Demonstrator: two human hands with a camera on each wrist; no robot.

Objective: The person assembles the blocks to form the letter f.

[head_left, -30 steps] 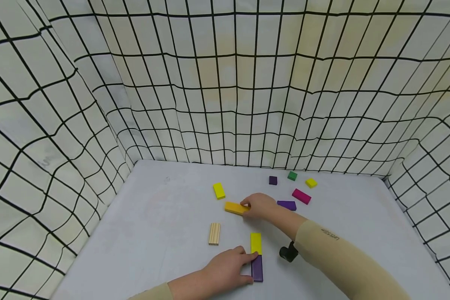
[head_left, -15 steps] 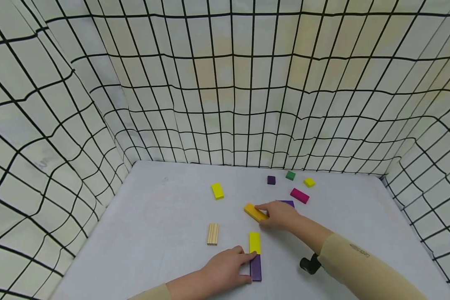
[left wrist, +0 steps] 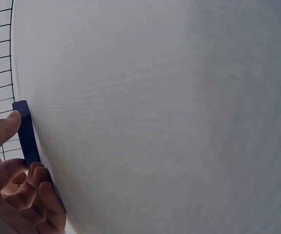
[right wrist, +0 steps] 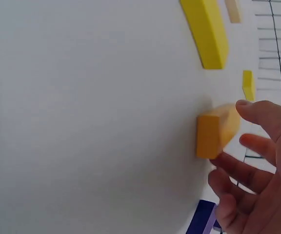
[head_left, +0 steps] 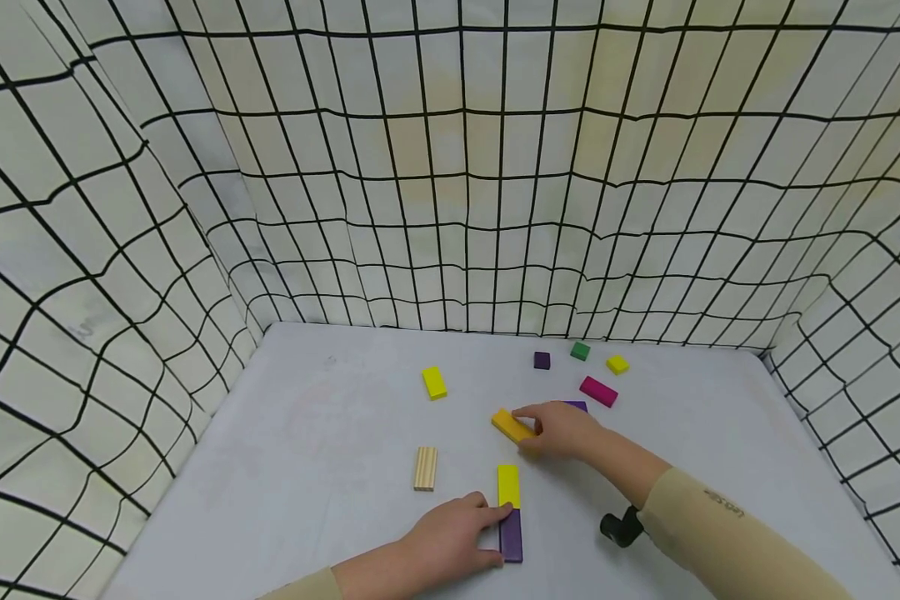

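In the head view my left hand (head_left: 450, 537) pinches the ends of a purple block (head_left: 511, 537) lying on the white table, index finger at its far end and thumb at the near one. A yellow block (head_left: 508, 486) lies end to end with it, on the far side. The left wrist view has the purple block (left wrist: 28, 139) between thumb and fingers. Farther back, my right hand (head_left: 566, 429) grips an orange block (head_left: 508, 423) by its near right part, slanted on the table. Up close in the right wrist view, thumb and fingertips lie on opposite sides of this orange block (right wrist: 209, 136).
A striped wooden block (head_left: 425, 468) and a yellow block (head_left: 434, 382) lie to the left. Behind the right hand sit a partly hidden purple block (head_left: 578, 406), a magenta block (head_left: 598, 391) and small blocks in dark purple (head_left: 542, 360), green (head_left: 581, 351) and yellow (head_left: 617, 364). Black-gridded walls surround the table.
My right hand has drawn the orange block rightward and slightly nearer, turning it to a steeper slant; lately it has barely moved. The left hand stays on the purple block.
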